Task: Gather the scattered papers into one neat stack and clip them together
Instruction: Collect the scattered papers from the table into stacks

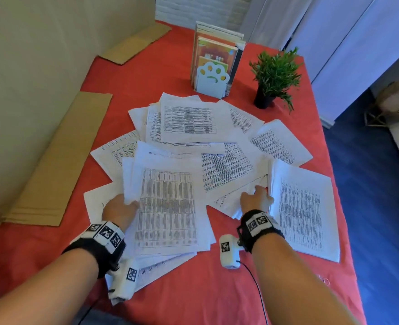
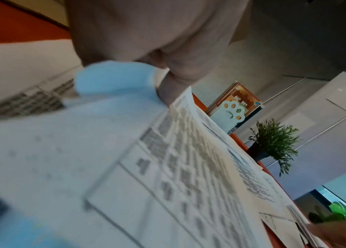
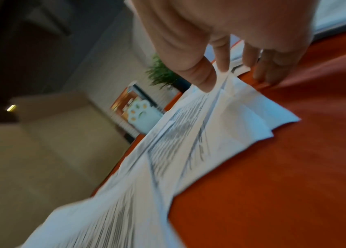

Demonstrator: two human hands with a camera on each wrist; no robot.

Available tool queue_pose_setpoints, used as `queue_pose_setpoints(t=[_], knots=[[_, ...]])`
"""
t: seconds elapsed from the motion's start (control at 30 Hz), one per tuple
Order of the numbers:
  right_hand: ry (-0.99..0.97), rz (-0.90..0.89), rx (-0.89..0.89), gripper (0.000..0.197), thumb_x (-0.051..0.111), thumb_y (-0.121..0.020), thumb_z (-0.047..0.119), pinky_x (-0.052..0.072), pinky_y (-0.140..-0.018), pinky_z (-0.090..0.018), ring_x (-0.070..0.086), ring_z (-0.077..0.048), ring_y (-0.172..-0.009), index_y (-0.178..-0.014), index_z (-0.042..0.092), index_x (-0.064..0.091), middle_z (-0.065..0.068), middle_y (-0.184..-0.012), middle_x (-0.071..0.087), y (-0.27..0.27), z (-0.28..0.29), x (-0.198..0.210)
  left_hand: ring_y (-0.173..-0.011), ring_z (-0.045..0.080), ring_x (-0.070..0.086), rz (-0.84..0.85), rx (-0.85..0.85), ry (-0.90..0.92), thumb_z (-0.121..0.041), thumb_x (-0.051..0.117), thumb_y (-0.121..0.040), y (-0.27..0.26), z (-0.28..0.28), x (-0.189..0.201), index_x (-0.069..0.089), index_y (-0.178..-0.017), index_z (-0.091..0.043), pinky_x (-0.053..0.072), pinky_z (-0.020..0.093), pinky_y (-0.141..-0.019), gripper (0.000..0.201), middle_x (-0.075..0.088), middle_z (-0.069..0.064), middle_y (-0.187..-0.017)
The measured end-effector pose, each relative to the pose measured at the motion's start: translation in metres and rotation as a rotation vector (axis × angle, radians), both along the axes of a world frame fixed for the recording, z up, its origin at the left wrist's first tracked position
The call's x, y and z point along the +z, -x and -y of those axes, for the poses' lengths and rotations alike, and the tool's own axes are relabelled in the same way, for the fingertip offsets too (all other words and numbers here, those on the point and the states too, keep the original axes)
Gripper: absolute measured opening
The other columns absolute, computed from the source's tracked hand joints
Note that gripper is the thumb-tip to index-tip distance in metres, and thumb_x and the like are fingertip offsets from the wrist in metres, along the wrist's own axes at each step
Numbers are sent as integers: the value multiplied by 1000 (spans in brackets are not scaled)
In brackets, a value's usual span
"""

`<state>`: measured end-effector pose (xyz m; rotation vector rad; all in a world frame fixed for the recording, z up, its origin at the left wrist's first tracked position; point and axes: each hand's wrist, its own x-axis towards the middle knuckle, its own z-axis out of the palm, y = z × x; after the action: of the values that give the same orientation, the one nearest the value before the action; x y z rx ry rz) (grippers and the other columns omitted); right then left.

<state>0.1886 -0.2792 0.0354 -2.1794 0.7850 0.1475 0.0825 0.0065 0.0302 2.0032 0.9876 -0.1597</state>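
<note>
Gripping a bundle of printed sheets [image 1: 168, 207], left hand [image 1: 120, 211] curled round its edge; right hand [image 1: 256, 199] pinched loose pages [image 3: 227, 107] nearby. Beyond, scattered papers [image 1: 189, 120] covered red tablecloth [image 1: 217, 289]. Best approach imo: sweep inward, square edges, no creasing.

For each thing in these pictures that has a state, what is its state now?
papers: scattered, overlapping, unclipped
left hand: grips a bundle of sheets
right hand: pinches a sheet's edge
books: upright in the paw-shaped holder
potted plant: upright
</note>
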Motion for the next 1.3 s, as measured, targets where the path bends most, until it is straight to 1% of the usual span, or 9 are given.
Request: queue_pose_setpoints(t=[0.17, 0.33, 0.43, 0.53, 0.7, 0.83, 0.97, 1.13, 1.3], knots=[[-181, -76, -93, 63, 54, -89, 8, 30, -110, -41, 38, -37, -133, -145, 5, 25, -22, -147, 33, -26, -7, 5, -121, 41, 39, -185, 71, -205, -32, 52, -88, 26, -20, -6, 60, -118, -4, 37, 47, -104, 42, 39, 18, -141], [-177, -172, -17, 58, 52, -88, 11, 40, -96, -35, 49, -34, -124, -141, 1, 30, -16, -138, 47, -39, -22, 7, -122, 42, 39, -206, 123, -188, -27, 57, -86, 49, -21, -11, 60, -118, -1, 38, 44, -105, 41, 18, 14, -150], [-130, -168, 103, 44, 45, -91, 6, 41, -95, -38, 48, -35, -124, -135, -3, 41, -22, -137, 48, -34, -20, 10, -91, 36, 54, -109, 126, -133, -20, 60, -84, 50, -21, -15, 60, -111, 7, 49, 39, -89, 38, 42, 25, -130], [-65, -126, 141, 33, 45, -85, -1, 40, -77, -31, 56, -32, -95, -115, 1, 57, -22, -116, 62, -21, -12, 4, -76, 36, 61, 11, 58, -109, -11, 60, -83, 50, -22, -13, 65, -95, 4, 49, 35, -65, 20, 64, 25, -97], [-8, -188, 283, 22, 46, -81, -3, 48, -78, -33, 61, -34, -97, -98, 6, 58, -13, -93, 61, -1, 8, 1, -65, 24, 46, 129, 2, 18, 6, 51, -84, 54, -22, 3, 57, -80, -14, 34, 28, -54, 21, 56, 16, -77], [32, -175, 307, 19, 42, -83, -7, 42, -75, -30, 54, -29, -89, -93, 4, 55, -9, -86, 54, 8, 25, 6, -69, 29, 57, 143, 52, 1, 14, 49, -76, 51, -28, 12, 50, -114, -20, 48, 32, -58, 51, 61, 9, -85], [28, -102, 279, 34, 40, -84, -4, 41, -71, -29, 50, -26, -81, -113, 9, 51, -9, -92, 54, 17, 38, 10, -90, 35, 60, 165, 102, -140, 16, 48, -71, 47, -33, 16, 25, -140, -30, 53, 44, -81, 86, 59, 12, -104], [15, -25, 171, 34, 37, -85, -5, 41, -66, -24, 52, -24, -81, -109, 7, 58, -12, -101, 63, 19, 51, 16, -79, 40, 57, 207, 209, -287, 12, 44, -76, 40, -31, 24, 51, -106, -4, 50, 45, -69, 35, 56, 21, -85], [41, -45, 65, 26, 37, -85, -10, 39, -72, -31, 47, -26, -83, -103, -3, 54, -15, -89, 53, 16, 78, 35, -77, 35, 49, 221, 366, -265, 12, 36, -80, 34, -38, 30, 47, -101, 3, 41, 40, -66, 25, 49, 21, -88]])
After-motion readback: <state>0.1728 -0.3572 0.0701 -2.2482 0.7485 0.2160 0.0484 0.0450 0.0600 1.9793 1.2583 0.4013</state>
